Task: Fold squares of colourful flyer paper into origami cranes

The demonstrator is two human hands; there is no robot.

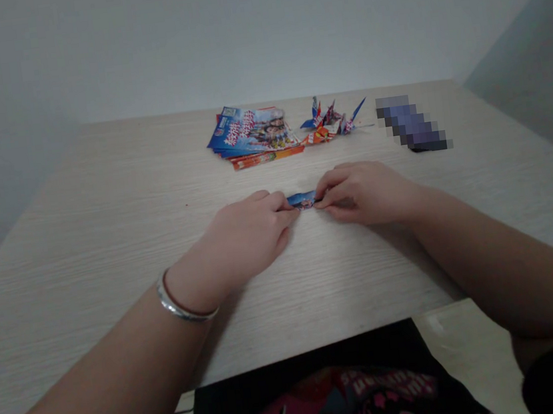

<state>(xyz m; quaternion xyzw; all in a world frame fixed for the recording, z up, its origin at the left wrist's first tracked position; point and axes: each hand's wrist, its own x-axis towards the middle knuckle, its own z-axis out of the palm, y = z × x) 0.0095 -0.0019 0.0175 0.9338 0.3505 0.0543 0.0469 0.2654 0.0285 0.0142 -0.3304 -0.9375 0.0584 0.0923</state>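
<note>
A small folded piece of printed blue paper (302, 200) lies between my two hands, low over the middle of the table. My left hand (254, 233) pinches its left end between thumb and fingers; a silver bangle circles that wrist. At the other end, my right hand (363, 193) has its thumb and fingertips closed on the paper. Both ends of the paper are hidden under the fingertips.
Behind my hands lies a stack of printed leaflets (252, 131), blue on top with orange ones beneath. Several folded paper cranes (329, 122) stand right of it. A pixelated dark, flat object (412, 124) rests farther right. The pale wooden table (111, 254) meets a wall at the back.
</note>
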